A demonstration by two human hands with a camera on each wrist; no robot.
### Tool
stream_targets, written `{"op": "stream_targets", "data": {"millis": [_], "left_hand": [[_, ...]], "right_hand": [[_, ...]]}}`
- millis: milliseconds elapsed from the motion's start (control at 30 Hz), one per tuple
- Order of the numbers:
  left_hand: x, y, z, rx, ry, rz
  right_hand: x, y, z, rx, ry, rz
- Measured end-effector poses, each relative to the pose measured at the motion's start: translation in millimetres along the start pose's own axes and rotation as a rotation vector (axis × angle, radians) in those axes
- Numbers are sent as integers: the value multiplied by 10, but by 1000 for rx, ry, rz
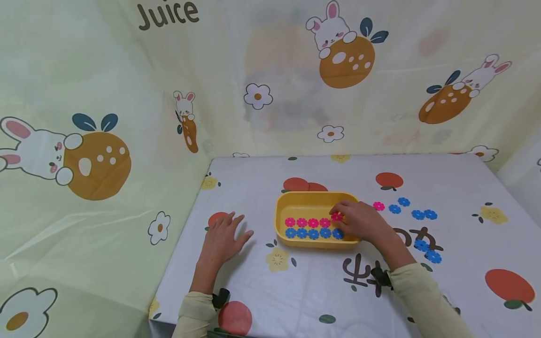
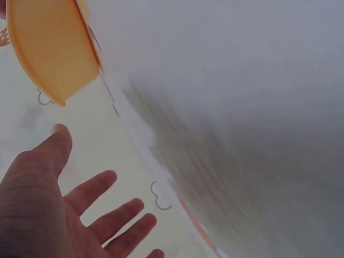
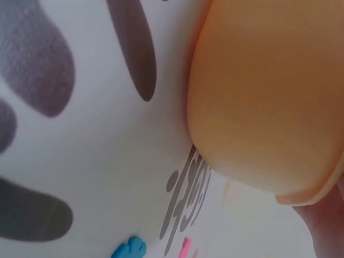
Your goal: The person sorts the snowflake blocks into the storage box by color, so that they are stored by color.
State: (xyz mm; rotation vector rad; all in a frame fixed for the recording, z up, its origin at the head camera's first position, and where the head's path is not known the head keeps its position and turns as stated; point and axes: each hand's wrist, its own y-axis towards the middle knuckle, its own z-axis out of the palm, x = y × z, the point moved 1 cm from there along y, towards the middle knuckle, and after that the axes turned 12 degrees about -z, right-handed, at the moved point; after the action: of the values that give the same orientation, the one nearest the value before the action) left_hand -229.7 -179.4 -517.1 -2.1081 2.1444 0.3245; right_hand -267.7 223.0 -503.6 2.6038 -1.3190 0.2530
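Observation:
A yellow tray (image 1: 310, 204) stands on the table, with a row of pink flower-shaped pieces (image 1: 313, 223) and a row of blue ones (image 1: 313, 234) in front of it. My right hand (image 1: 359, 218) reaches over the tray's right rim and pinches a pink flower piece (image 1: 336, 216) at the right end of the pink row. In the right wrist view the tray's wall (image 3: 269, 97) hides the fingertips. To the left of the tray, my left hand (image 1: 221, 239) is held with fingers spread and nothing in it; the left wrist view also shows these spread fingers (image 2: 91, 191).
Right of the tray lie a loose pink piece (image 1: 378, 206) and several blue pieces, some in pairs (image 1: 418, 214), others nearer the front (image 1: 433, 257). A printed white cloth (image 1: 313, 286) covers the table. Patterned curtains hang behind and at the left.

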Motion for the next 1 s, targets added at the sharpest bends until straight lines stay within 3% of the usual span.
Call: {"op": "stream_targets", "data": {"millis": [600, 1000], "left_hand": [[-10, 25, -42, -13, 17, -4], [14, 3, -32, -16, 4, -4]], "right_hand": [[-7, 79, 51, 102, -46, -9], [13, 96, 81, 106, -28, -1]]}}
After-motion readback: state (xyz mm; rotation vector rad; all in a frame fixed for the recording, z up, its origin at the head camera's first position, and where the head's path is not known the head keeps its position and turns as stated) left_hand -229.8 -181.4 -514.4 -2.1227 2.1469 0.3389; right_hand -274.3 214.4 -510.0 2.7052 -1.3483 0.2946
